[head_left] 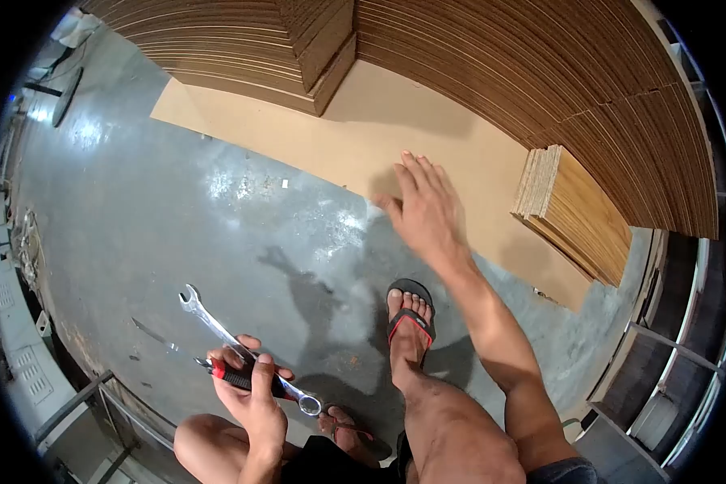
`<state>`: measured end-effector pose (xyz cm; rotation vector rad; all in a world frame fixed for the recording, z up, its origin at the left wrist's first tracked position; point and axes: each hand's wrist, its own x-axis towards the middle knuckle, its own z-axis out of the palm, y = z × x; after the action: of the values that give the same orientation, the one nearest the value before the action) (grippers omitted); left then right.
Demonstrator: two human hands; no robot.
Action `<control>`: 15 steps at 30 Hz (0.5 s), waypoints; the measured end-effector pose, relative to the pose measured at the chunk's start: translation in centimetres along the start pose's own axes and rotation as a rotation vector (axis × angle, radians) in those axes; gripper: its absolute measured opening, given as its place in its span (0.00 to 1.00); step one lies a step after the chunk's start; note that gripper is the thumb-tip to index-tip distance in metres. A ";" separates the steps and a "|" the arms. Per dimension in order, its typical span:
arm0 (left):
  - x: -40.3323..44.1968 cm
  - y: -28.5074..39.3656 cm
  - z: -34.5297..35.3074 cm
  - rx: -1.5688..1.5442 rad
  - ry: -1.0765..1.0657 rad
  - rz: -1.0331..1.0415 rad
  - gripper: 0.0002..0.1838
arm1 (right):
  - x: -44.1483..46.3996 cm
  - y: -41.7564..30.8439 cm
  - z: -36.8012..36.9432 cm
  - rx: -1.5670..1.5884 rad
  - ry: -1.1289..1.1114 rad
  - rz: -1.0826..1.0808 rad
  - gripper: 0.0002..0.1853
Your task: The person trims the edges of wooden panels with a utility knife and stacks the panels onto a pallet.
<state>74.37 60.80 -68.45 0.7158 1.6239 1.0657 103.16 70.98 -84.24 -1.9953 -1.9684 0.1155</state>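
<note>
Bare knee [476, 440] is framed, bottom. Wrench [215, 327] and red-handled tool [232, 376] are gripped by left hand [254, 397], fingers curled; right hand [427, 214] is splayed, centre.

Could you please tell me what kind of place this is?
Probably a workshop or storeroom: there are stacked brown sheets, a pile of wood-grain boards, and a wrench in the person's left hand.
</note>
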 end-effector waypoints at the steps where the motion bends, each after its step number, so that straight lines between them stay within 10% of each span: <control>1: -0.1 -0.1 0.0 0.000 -0.008 0.019 0.17 | 1.0 0.3 -0.3 0.055 0.036 0.020 0.35; 15: -0.2 -0.8 -0.8 0.076 -0.039 0.066 0.15 | 11.3 3.9 2.3 -0.140 0.113 0.086 0.33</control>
<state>73.73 60.10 -69.05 0.8404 1.6236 1.0348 106.61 82.59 -85.59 -2.1241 -1.8676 -0.1151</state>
